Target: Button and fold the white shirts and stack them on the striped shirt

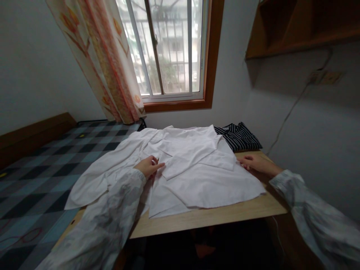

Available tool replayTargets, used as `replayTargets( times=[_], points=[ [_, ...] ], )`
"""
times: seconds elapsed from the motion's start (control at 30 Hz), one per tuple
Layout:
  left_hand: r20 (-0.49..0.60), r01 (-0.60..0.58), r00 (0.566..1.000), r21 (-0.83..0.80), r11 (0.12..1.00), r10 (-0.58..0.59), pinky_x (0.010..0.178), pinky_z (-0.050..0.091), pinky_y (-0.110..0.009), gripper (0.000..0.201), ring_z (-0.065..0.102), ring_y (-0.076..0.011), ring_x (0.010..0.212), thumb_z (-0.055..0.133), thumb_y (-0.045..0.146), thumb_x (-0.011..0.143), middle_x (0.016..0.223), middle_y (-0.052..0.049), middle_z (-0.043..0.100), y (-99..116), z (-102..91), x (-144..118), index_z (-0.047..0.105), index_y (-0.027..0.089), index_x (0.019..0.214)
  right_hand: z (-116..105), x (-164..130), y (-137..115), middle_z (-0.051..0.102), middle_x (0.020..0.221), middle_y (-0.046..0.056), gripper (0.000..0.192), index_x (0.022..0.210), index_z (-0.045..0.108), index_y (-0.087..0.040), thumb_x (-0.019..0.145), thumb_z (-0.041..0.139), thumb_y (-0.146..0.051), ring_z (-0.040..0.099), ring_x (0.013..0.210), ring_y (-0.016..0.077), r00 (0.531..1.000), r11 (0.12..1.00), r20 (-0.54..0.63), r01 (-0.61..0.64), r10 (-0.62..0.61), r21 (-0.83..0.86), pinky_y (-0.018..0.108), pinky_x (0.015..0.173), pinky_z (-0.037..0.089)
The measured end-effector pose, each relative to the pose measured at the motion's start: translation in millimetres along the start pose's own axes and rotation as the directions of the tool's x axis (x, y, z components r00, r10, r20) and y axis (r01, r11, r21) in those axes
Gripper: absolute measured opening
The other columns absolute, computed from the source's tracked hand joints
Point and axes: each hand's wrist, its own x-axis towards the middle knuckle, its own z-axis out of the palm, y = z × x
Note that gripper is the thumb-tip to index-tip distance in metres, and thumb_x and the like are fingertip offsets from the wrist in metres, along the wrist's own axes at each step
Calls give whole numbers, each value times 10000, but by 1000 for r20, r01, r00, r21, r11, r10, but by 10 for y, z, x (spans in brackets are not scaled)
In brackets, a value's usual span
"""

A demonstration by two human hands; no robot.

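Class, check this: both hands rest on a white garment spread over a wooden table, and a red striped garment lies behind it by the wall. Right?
Not quite. The head view shows the striped garment is black with white stripes, not red. Both the left hand and right hand do rest on the white garment on the wooden table.

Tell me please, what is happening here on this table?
A person in pale sleeves is handling a white garment spread flat on a wooden table. The left hand rests on the cloth near a folded part, fingers lying on the fabric. The right hand lies at the garment's right edge. One part of the garment hangs off the left side toward a checked bed. A dark striped garment sits at the table's far end, under the window.
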Motion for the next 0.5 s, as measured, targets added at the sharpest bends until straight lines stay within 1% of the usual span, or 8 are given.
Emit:
replayTargets(
  times=[0.07,0.13,0.23,0.33,0.4,0.5],
  points=[
    [-42,64,997,-9,998,-64,568,452,-286,587,709,-227,650,719,682,834,769,-17,746,114,-2,197,593,209,1158,65,205,-100,757,755,110,617,763,752,-204,843,643,-807,645,645,225,997,999,-60,-42,43,21,330,617,459],
    [-116,93,989,37,995,-89,596,460,-278,605,732,-231,722,737,642,848,854,-47,771,205,13,387,596,190,1224,148,390,-204,770,797,128,565,774,758,-202,850,671,-754,684,697,248,990,994,-123,-75,65,-83,334,655,469],
    [-192,109,978,122,987,-84,668,477,-269,498,740,-235,862,824,482,793,963,-63,782,246,59,573,644,188,1153,267,561,-313,793,897,132,406,826,777,-204,877,697,-599,726,844,275,983,960,-182,-59,9,-273,322,728,464],
    [-228,89,972,152,984,-53,716,484,-270,360,726,-228,899,828,363,764,957,-40,769,153,98,601,664,203,1041,345,573,-316,800,933,114,327,849,783,-214,905,662,-513,728,896,273,981,946,-191,-33,-31,-324,310,739,442],
    [-230,67,973,156,985,-30,722,481,-275,315,718,-223,870,813,361,774,909,-27,753,48,104,559,658,208,1003,367,519,-266,795,901,97,334,842,776,-219,912,655,-522,721,863,260,984,953,-174,-12,-43,-303,302,715,426],
    [-181,22,983,171,985,10,711,468,-278,316,709,-218,828,815,401,773,840,-6,732,-73,75,475,639,222,966,352,422,-174,757,788,66,369,798,741,-217,905,653,-559,680,748,232,990,957,-116,37,-74,-288,300,649,385]
  ],
)
